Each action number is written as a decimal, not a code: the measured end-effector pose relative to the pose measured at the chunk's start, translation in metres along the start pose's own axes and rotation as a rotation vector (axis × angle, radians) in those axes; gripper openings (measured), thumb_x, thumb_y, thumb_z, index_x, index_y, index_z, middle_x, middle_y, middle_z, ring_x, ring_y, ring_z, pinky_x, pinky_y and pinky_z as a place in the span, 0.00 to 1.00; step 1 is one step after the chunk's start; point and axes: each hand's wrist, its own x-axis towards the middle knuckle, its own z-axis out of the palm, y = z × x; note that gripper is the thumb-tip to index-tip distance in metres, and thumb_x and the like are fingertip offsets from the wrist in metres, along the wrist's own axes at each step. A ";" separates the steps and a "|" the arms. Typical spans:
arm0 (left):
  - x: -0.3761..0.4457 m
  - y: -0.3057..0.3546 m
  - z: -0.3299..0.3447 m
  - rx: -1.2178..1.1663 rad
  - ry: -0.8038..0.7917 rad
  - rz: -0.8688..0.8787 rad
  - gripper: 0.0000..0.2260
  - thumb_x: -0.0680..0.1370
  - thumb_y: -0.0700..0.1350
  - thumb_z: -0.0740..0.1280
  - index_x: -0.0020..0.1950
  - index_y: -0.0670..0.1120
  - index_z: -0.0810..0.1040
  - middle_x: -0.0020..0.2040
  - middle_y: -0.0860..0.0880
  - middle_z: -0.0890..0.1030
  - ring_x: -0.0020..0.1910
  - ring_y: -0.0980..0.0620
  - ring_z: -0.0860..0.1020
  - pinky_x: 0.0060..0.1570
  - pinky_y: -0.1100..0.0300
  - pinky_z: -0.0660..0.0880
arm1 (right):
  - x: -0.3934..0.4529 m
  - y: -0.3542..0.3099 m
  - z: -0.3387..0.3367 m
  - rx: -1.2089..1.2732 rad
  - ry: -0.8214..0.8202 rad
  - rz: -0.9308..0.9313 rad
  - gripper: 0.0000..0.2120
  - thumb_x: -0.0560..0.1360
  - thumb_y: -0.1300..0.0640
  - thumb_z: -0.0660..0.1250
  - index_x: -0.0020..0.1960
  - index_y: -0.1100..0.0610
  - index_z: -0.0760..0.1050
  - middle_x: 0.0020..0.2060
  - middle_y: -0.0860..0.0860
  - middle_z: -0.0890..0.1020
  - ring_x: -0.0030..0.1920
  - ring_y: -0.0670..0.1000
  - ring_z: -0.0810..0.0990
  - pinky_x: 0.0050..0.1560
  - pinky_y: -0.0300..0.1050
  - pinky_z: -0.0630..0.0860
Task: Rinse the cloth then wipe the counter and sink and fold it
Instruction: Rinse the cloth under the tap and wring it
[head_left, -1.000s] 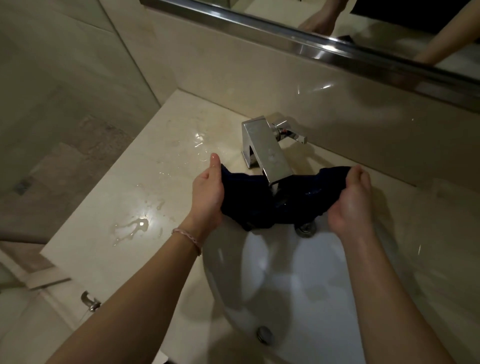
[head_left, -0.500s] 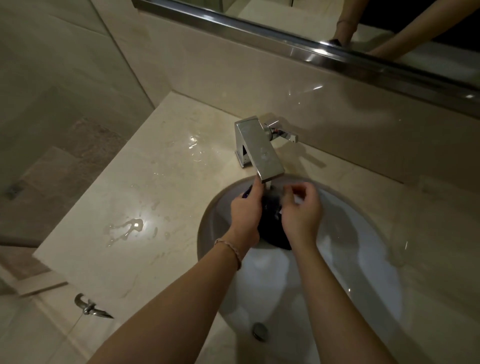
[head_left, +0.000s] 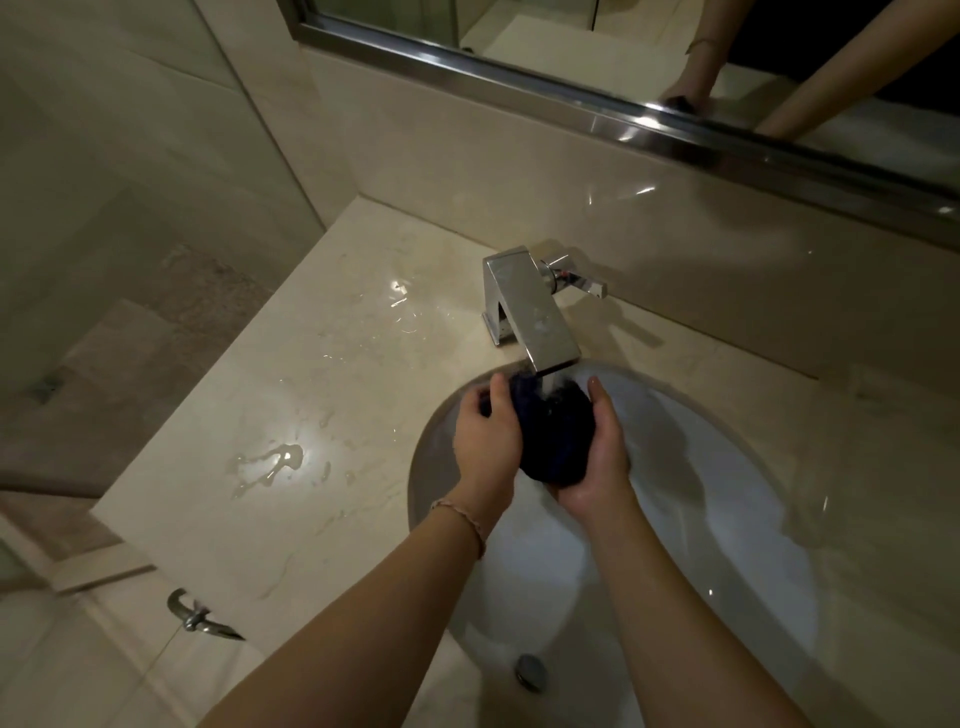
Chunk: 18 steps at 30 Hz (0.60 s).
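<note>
I see the rinsing step in hand. The dark cloth (head_left: 553, 436) is bunched into a ball directly under the tap (head_left: 535, 317) spout, over the back of the sink (head_left: 727, 519). My left hand (head_left: 485, 441) cups it from the left of the tap, my right hand (head_left: 597, 457) from below and right; both grips hold the cloth. Bunched so, it shows no clear long axis and points nowhere. Next, I judge, comes squeezing it out, then wiping the wet surface (head_left: 311, 415) left of the tap.
</note>
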 end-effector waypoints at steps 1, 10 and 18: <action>0.004 -0.001 -0.001 0.045 0.000 0.072 0.23 0.76 0.70 0.62 0.62 0.56 0.78 0.60 0.48 0.81 0.61 0.45 0.79 0.61 0.43 0.79 | 0.002 0.000 0.001 -0.025 -0.006 0.002 0.22 0.79 0.37 0.61 0.60 0.52 0.80 0.50 0.57 0.87 0.58 0.61 0.82 0.59 0.58 0.78; -0.001 -0.011 0.005 0.127 -0.091 0.329 0.13 0.81 0.59 0.66 0.42 0.54 0.83 0.40 0.52 0.85 0.42 0.53 0.84 0.50 0.47 0.81 | 0.012 0.011 0.019 -0.385 0.086 -0.172 0.19 0.78 0.42 0.67 0.57 0.57 0.82 0.51 0.56 0.86 0.53 0.57 0.86 0.60 0.62 0.80; 0.005 -0.013 0.009 0.179 0.017 0.350 0.19 0.78 0.50 0.71 0.33 0.43 0.70 0.28 0.49 0.70 0.29 0.55 0.66 0.33 0.53 0.69 | 0.010 0.012 0.021 -0.536 0.254 -0.320 0.12 0.78 0.52 0.66 0.42 0.57 0.83 0.39 0.57 0.87 0.44 0.61 0.86 0.49 0.65 0.82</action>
